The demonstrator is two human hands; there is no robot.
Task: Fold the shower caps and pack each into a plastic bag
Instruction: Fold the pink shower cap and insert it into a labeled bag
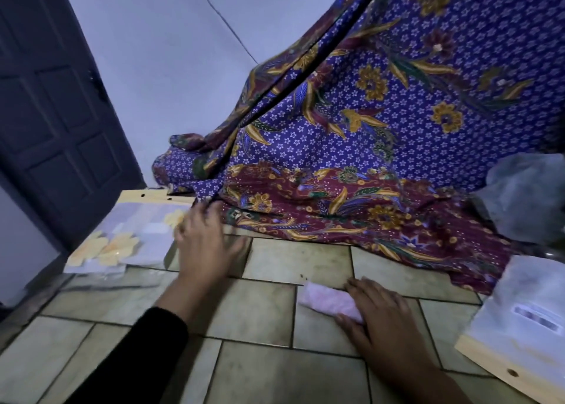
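Observation:
A pink shower cap (328,301), folded into a narrow strip, lies on the tiled floor in the lower middle of the head view. My right hand (382,312) rests flat on its right end, fingers straight. My left hand (204,244) reaches out to the left with spread fingers, hovering beside a pile of clear plastic bags with yellow flower prints (122,241); it holds nothing. The bags lie on a pale wooden board (146,197).
A large purple and maroon batik cloth (382,128) drapes down over the floor behind the cap. At right sit a crumpled grey plastic bag (526,195) and a stack of clear packets on another wooden board (501,370). A dark door (52,113) stands at left.

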